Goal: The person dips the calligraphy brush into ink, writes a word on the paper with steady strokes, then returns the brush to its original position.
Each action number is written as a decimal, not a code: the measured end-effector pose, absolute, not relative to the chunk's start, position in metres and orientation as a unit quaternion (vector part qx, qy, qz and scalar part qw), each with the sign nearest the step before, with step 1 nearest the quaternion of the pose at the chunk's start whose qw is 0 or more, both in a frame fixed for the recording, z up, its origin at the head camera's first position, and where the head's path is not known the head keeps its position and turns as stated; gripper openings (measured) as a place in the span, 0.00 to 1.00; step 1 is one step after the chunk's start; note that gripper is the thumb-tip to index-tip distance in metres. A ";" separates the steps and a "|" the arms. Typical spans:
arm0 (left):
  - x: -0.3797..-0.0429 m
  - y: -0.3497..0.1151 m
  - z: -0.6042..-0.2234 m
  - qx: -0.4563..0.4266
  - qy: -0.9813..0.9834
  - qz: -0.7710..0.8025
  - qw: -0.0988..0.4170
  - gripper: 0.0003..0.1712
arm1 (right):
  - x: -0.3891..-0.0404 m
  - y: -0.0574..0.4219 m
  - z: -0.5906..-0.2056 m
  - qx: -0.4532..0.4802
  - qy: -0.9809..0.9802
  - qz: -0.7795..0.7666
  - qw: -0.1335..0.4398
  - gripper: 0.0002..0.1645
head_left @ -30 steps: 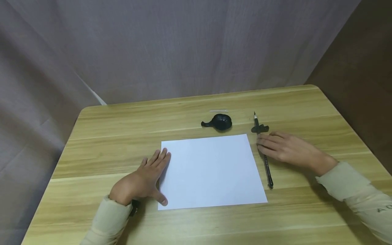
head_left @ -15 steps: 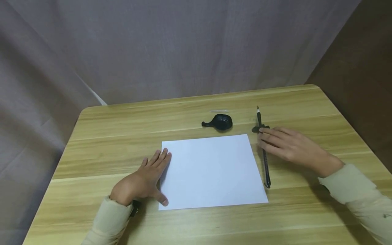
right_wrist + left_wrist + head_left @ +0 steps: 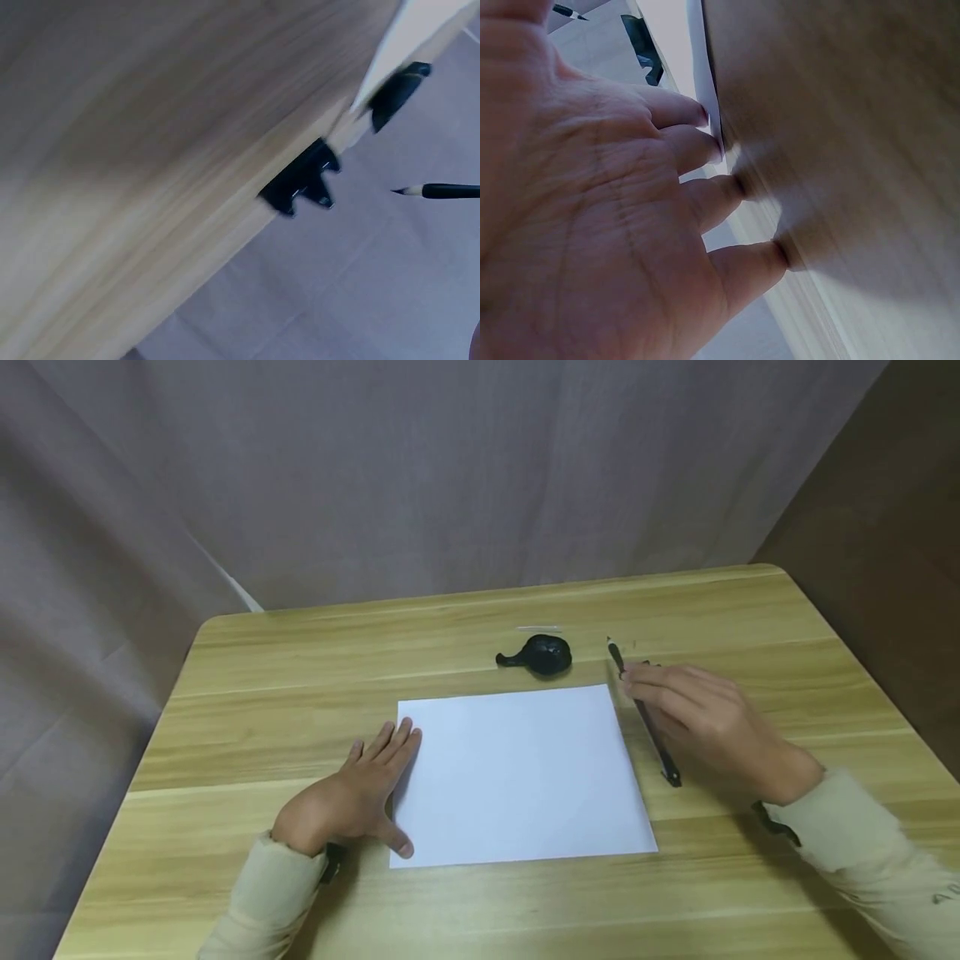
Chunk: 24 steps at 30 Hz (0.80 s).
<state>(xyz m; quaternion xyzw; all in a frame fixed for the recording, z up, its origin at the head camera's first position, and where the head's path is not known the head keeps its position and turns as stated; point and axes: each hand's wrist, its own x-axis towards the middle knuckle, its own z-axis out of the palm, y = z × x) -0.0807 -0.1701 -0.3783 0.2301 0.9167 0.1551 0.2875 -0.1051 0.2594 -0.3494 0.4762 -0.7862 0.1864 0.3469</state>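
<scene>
My right hand pinches a black-handled calligraphy brush partway along its shaft, right of the paper. The brush slants, its dark pointed tip toward the back and its butt toward the front. In the right wrist view the brush shows clear of its black notched brush rest, which my hand mostly hides in the head view. With fingers spread and straight, my left hand rests across the left edge of a blank white sheet of paper. Its palm fills much of the left wrist view.
Behind the paper sits a glossy black ink dish with a curved handle pointing left. A thin clear tube lies beyond it near the back edge of the wooden table. Grey cloth hangs behind the table.
My right hand has raised the brush off its rest and tilted it, its tip swinging left and its butt right. The left hand and the paper stay in place.
</scene>
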 end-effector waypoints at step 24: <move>-0.080 -0.172 -0.378 0.229 0.917 0.169 0.281 0.88 | -0.137 0.213 -0.365 0.261 -0.801 0.408 0.352 0.14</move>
